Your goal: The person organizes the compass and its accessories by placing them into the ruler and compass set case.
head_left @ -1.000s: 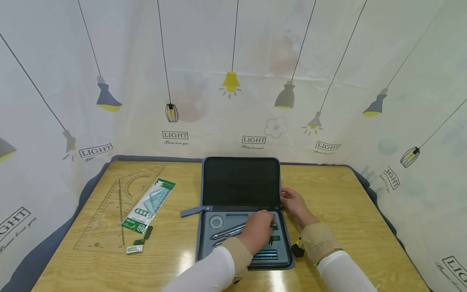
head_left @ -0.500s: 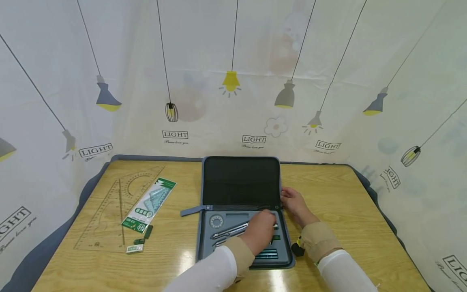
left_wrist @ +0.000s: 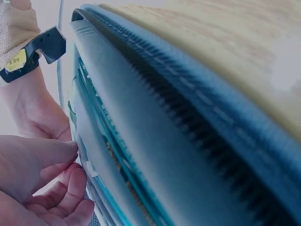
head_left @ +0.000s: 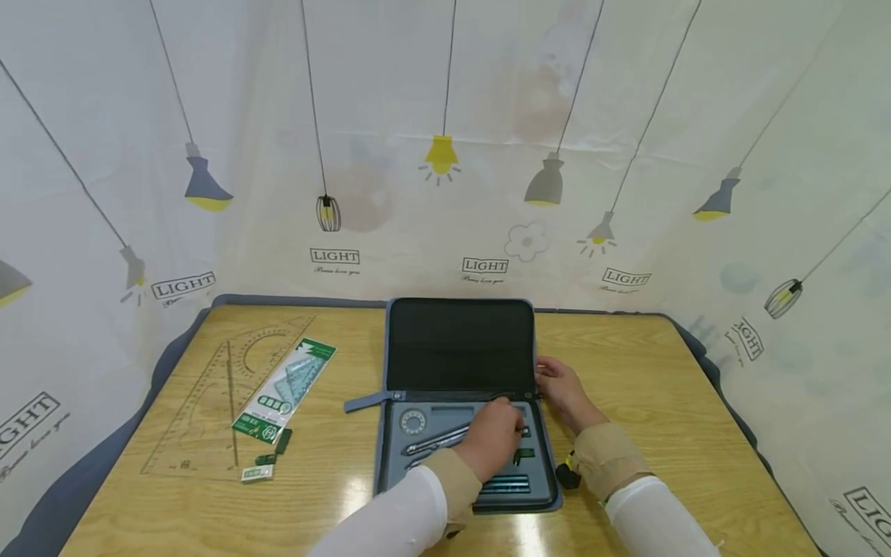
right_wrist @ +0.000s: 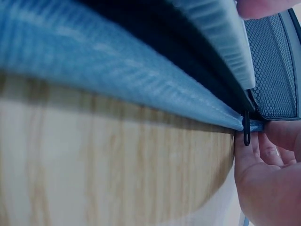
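Observation:
A blue zip case (head_left: 381, 464) lies open on the table. Its grey tray holds a round white disc (head_left: 413, 422), silver compasses (head_left: 435, 442), a small dark green piece (head_left: 524, 453) and a teal striped pack (head_left: 506, 485). My left hand (head_left: 490, 437) reaches over the tray with bent fingers, fingertips down at its upper right. The left wrist view shows the thumb and fingers (left_wrist: 70, 176) close together at the tray; whether they pinch anything is hidden. At the case's right side, by the hinge and black zip pull (right_wrist: 247, 129), my right hand (head_left: 567, 394) pinches the blue edge.
To the left on the wooden table (head_left: 626, 348) lie a large transparent set square (head_left: 228, 402) and a green-and-white packet of rulers (head_left: 284, 393). Two small green pieces (head_left: 282, 442) and a white eraser (head_left: 256, 474) are below them. A strap (head_left: 365, 403) sticks out from the case's left.
My left hand shifts slightly over the tray's right side and back, its fingertips staying at the upper right. My right hand stays at the case's edge.

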